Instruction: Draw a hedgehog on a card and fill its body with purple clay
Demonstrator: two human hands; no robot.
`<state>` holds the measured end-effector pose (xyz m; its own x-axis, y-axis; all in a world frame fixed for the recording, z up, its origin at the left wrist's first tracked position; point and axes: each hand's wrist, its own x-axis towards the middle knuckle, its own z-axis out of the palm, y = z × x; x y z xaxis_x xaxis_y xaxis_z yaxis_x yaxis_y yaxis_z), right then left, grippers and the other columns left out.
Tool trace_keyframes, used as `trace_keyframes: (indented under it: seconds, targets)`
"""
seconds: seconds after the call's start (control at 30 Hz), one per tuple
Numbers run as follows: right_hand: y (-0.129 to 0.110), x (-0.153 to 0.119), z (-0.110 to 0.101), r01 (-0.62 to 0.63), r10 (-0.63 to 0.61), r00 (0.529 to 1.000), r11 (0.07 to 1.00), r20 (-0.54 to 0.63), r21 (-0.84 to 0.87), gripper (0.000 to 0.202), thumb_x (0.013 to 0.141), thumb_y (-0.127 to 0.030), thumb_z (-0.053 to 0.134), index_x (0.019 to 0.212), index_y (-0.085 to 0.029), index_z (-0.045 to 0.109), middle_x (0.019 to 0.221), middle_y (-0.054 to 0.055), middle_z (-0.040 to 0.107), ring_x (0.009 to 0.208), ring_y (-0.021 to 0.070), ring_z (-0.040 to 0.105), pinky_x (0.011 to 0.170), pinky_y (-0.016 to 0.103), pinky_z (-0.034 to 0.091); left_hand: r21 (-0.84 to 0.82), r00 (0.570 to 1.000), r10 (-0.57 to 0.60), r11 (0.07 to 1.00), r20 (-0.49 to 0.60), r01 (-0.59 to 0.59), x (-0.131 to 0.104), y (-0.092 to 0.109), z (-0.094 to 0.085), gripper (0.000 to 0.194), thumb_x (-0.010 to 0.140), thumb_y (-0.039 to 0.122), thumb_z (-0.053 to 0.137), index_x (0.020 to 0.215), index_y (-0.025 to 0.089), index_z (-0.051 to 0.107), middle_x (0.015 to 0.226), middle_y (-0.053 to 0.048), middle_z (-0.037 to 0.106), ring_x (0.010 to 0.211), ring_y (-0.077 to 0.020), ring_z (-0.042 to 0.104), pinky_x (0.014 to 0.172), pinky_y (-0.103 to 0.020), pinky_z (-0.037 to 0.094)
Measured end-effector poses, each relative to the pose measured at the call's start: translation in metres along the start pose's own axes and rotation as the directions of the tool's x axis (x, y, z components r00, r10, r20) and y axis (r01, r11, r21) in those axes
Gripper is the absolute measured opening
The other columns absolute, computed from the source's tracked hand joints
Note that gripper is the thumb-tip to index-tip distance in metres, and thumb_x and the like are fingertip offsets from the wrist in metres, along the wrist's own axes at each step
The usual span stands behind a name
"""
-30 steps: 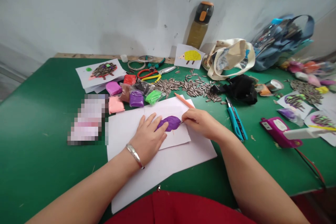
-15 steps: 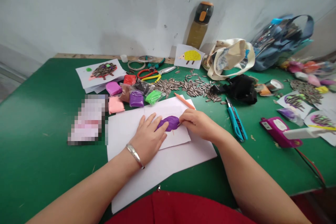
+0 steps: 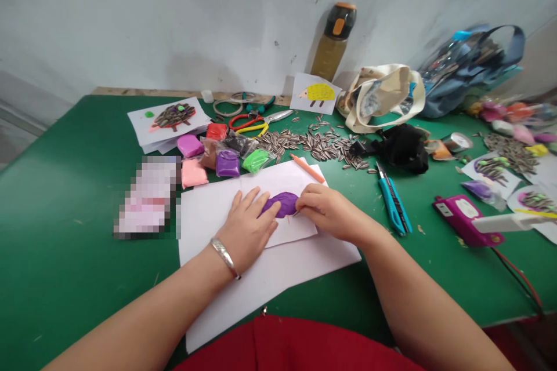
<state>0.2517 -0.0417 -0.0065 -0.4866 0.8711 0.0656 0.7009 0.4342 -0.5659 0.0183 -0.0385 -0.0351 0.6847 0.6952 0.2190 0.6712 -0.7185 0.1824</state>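
Observation:
A flat purple clay shape point(image 3: 285, 204) lies on a small white sheet point(image 3: 291, 235), which rests on larger white paper point(image 3: 209, 307). My left hand point(image 3: 247, 221) is spread flat over the sheet, its fingertips on the clay's left side. At the clay's right edge my right hand point(image 3: 319, 208) is pinched on a small dark, thin piece, which looks like a sunflower seed. An orange pen point(image 3: 307, 168) lies just above my right hand. Behind the paper is a heap of striped sunflower seeds point(image 3: 322, 145).
Clay packets point(image 3: 227, 163), scissors point(image 3: 261, 122) and a hedgehog picture point(image 3: 174, 119) lie at the back left. A blue cutter point(image 3: 394, 200) and a magenta device point(image 3: 467, 220) are on the right. Behind stand a bottle point(image 3: 334, 40) and a cream bag point(image 3: 380, 98).
My right hand has shifted slightly, and the dark tip of the small piece now shows below its fingers at the clay's lower right edge. My left hand stays in place.

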Motion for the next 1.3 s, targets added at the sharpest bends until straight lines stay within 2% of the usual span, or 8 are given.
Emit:
trace_keyframes:
  seconds: [0.2,0.43,0.67,0.93,1.1,1.3]
  targets:
    - [-0.007,0.002,0.007,-0.001,0.003,1.000,0.993,0.011,-0.121,0.021,0.093,-0.014,0.045,0.084,-0.016,0.064,0.083,0.006,0.058,0.081,0.0172,0.053,0.074,0.029,0.042,-0.007,1.000,-0.014,1.000,-0.005,0.014,0.000,0.001,0.002,0.034,0.094,0.022,0.048,0.125,0.021,0.061,0.131,-0.015,0.056,0.129,-0.0363,0.043,0.104,-0.063,0.032]
    - [-0.015,0.001,0.008,-0.016,0.019,1.000,0.982,0.012,-0.189,0.019,0.092,-0.014,0.046,0.082,-0.016,0.062,0.083,0.006,0.059,0.079,0.0173,0.052,0.071,0.029,0.040,0.013,1.000,0.002,1.000,-0.011,-0.002,0.000,0.001,0.001,0.033,0.094,0.023,0.048,0.123,0.020,0.063,0.130,-0.017,0.057,0.127,-0.0383,0.044,0.102,-0.064,0.033]
    - [-0.022,0.003,0.017,-0.027,0.028,1.000,0.954,0.001,-0.299,0.019,0.092,-0.015,0.044,0.081,-0.017,0.060,0.079,0.007,0.057,0.076,0.0184,0.049,0.068,0.029,0.037,0.013,1.000,-0.003,1.000,-0.018,0.003,0.000,0.001,0.002,0.032,0.095,0.024,0.047,0.122,0.021,0.063,0.129,-0.016,0.057,0.127,-0.0366,0.044,0.102,-0.064,0.033]
    - [-0.029,0.000,0.015,-0.040,0.045,0.999,0.966,0.014,-0.256,0.017,0.093,-0.015,0.044,0.084,-0.018,0.058,0.083,0.006,0.058,0.080,0.0184,0.051,0.068,0.029,0.037,0.030,1.000,0.013,0.999,-0.012,-0.013,0.000,0.000,0.002,0.033,0.095,0.024,0.047,0.124,0.020,0.063,0.129,-0.016,0.057,0.126,-0.0385,0.045,0.101,-0.064,0.035]
    - [-0.032,0.000,0.030,-0.076,0.084,0.996,0.920,0.005,-0.384,0.015,0.090,-0.011,0.043,0.090,-0.017,0.057,0.083,0.007,0.059,0.076,0.0203,0.051,0.064,0.031,0.036,0.026,1.000,0.017,1.000,-0.013,-0.016,0.000,-0.001,0.003,0.033,0.094,0.024,0.048,0.124,0.020,0.063,0.130,-0.017,0.057,0.125,-0.0388,0.045,0.100,-0.064,0.034]
    - [-0.028,0.000,0.044,-0.138,0.125,0.990,0.908,-0.059,-0.395,0.016,0.088,-0.009,0.041,0.087,-0.017,0.056,0.081,0.008,0.057,0.072,0.0202,0.049,0.064,0.031,0.036,0.026,1.000,0.007,1.000,-0.010,-0.007,0.000,-0.001,0.004,0.032,0.094,0.026,0.050,0.123,0.021,0.063,0.129,-0.016,0.058,0.126,-0.0368,0.045,0.101,-0.063,0.033]
